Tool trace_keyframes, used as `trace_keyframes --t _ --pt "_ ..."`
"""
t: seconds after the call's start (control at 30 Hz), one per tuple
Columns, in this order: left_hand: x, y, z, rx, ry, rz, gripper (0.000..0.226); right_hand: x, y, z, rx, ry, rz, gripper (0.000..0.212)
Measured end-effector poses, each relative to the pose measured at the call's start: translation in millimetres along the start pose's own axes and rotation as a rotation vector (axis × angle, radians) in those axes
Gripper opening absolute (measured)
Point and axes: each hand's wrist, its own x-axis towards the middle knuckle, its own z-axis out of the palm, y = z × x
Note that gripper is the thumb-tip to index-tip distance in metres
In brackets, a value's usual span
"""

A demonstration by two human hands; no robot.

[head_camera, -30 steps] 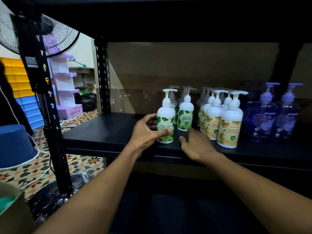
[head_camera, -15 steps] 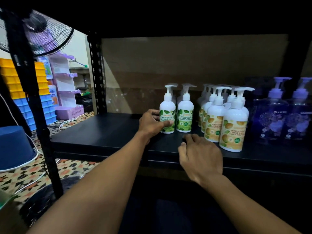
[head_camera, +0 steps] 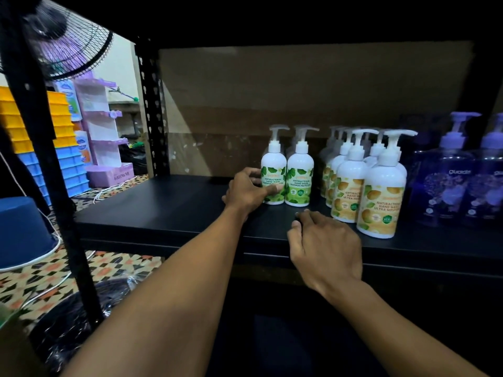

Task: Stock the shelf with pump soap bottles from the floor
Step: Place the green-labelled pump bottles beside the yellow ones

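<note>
Nearest, the right hand lies palm down over the front edge of the black shelf, its fingers loosely bent with the tips on the board and holding nothing. A little further in, the left hand grips the green-leaf pump bottle low on its body, thumb across the label and the other fingers curled round its left side. That bottle stands upright on the shelf, touching a second green-leaf bottle just to its right. Further pump heads show behind this pair, though the dim light makes it hard to tell how many. Right of them, with a small gap between, stand rows of white orange-label bottles, the front one close to the right hand. At the far right are dark purple pump bottles. A brown cardboard sheet backs the shelf. Past the left upright, on the patterned tile floor, sit an upturned blue bucket, stacked yellow and blue bins and a lilac display stand, with a fan above.
</note>
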Motion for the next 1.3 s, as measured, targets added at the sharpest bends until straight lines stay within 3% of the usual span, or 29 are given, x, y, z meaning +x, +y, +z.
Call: trace_keyframes --t 0.5,0.73,0.87,0.93,1.03,1.13,1.23,1.3 --pt "-3 3 -3 0.042 -0.047 -0.008 0.064 -1 1 -4 0.027 -0.011 0.015 0.053" --pt "-9 9 -4 0.123 -0.07 -0.024 0.088 -1 1 0 0.018 0.003 0.014 0.053" --pt "-39 27 -15 0.201 -0.075 -0.003 0.093 -4 4 -10 0.184 -0.049 0.027 0.047" --pt "-62 34 -26 0.272 -0.08 0.116 0.085 -12 6 -14 0.323 -0.048 0.014 0.045" --pt "-119 33 -46 0.33 0.004 0.363 0.067 -52 7 -20 0.617 0.094 -0.05 0.044" --pt "-182 18 -60 0.249 0.166 0.495 0.054 -100 10 -13 0.779 0.255 -0.04 0.05" --pt "-246 -9 -57 0.187 0.202 0.473 0.048 -151 17 6 0.837 0.235 0.051 0.053" --pt "-287 -45 -45 0.216 0.13 0.34 0.047 -191 22 28 0.807 0.104 0.123 0.052"
